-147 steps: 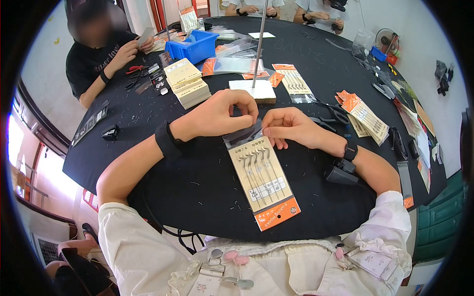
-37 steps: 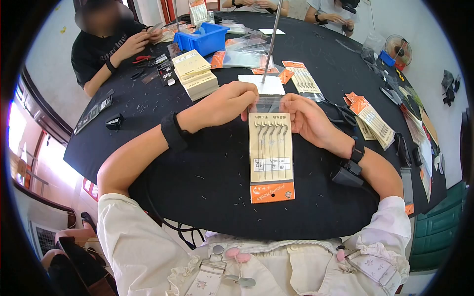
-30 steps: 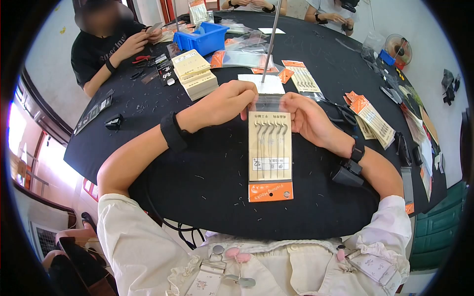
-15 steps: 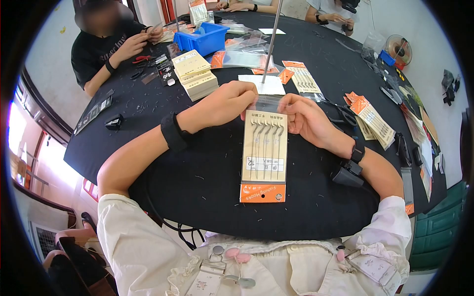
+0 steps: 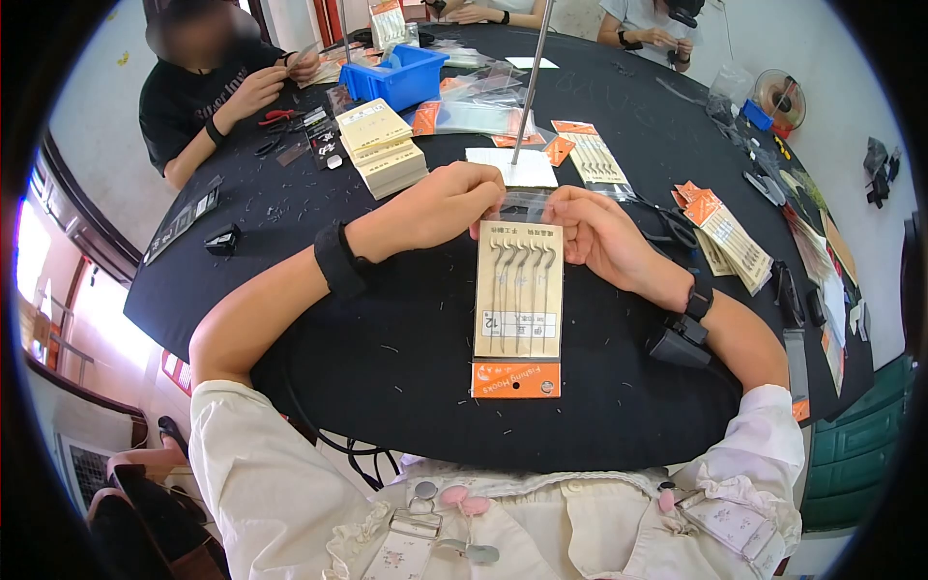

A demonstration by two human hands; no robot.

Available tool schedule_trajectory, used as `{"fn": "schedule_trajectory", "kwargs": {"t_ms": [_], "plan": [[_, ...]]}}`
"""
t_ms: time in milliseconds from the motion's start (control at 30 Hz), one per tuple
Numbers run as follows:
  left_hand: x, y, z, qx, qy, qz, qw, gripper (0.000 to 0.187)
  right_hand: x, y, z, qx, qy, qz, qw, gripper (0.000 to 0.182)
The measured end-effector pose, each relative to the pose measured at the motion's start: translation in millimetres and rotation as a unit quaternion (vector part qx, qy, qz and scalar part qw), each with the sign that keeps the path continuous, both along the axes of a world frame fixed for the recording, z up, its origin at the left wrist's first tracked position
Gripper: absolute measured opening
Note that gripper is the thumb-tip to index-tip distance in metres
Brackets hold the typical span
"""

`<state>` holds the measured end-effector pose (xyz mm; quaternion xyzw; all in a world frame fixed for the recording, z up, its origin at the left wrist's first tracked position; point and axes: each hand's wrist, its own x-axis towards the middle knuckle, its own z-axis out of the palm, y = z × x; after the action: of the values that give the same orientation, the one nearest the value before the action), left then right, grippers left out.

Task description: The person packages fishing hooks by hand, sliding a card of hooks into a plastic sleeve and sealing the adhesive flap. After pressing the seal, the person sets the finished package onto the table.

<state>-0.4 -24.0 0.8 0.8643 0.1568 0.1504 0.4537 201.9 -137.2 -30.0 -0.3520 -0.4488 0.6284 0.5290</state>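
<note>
A fishing hook packet (image 5: 517, 319) lies in front of me, its orange "Fishing Hooks" end towards me. Several hooks are lined up on the cream card inside the clear sleeve. At its far end, my left hand (image 5: 449, 205) is closed, thumb and fingers pinching the left corner of the transparent flap (image 5: 525, 203). On the other corner my right hand (image 5: 601, 237) has its fingers curled and pinched around the plastic. The fingertips of both hands are partly hidden.
Beyond my hands stand a stack of cream cards (image 5: 382, 145), a blue bin (image 5: 396, 77) and a metal rod on a white base (image 5: 512, 166). More hook packets (image 5: 725, 232) lie at the right, near black scissors (image 5: 674, 227). Another person (image 5: 208, 97) works at the far left.
The card inside the sleeve has shifted very slightly towards me. Both hands stay almost where they were.
</note>
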Motion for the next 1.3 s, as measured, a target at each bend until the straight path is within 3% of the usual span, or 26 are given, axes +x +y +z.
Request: {"fn": "schedule_trajectory", "kwargs": {"t_ms": [467,600,733,767,1000,1300], "plan": [[-2,-3,1,-0.033,-0.008,0.016,0.999,0.017,0,0,-1,0.000,0.003,0.007,1.000,0.016],[-4,-8,8,0.171,-0.120,0.089,0.974,0.028,-5,-3,4,0.011,-0.031,-0.006,0.999,0.020],[-5,-6,10,0.215,-0.131,0.066,0.966,0.016,-6,-6,6,0.007,-0.030,0.004,1.000,0.024],[-4,-8,9,0.204,-0.132,0.074,0.967,0.010,-5,-5,7,0.008,-0.039,0.006,0.999,0.027],[-3,-8,5,0.246,-0.152,0.050,0.956,0.015,-4,-8,9,0.040,-0.106,0.050,0.992,0.037],[-2,-5,5,0.204,-0.122,0.022,0.971,0.014,-7,-10,11,0.069,-0.165,0.072,0.981,0.034]]}}
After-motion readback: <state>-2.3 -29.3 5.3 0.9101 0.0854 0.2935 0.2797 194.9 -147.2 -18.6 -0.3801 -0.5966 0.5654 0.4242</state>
